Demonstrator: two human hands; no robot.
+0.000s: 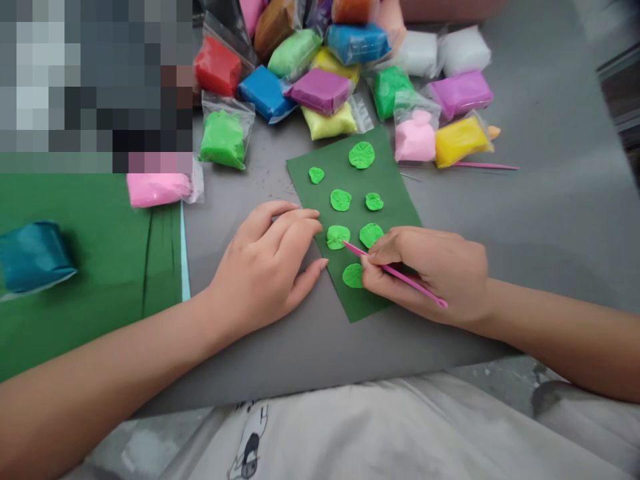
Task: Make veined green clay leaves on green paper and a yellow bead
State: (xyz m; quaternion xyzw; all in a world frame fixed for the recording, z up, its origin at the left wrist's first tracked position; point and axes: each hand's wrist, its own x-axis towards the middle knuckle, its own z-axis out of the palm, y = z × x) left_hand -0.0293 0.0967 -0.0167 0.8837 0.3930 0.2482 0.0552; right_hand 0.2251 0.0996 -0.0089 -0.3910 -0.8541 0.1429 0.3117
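A dark green card lies on the grey table, tilted. Several flat light green clay discs are pressed onto it. My right hand pinches a thin pink modelling stick, and its tip touches a disc near the card's left edge. My left hand rests on the table at the card's left edge, with fingers curled loosely and fingertips at the card. Nothing shows in that hand.
Several bags of coloured clay are heaped at the back of the table. A second pink stick lies beside a yellow bag. A large green sheet with a teal bag and a pink bag lies at the left.
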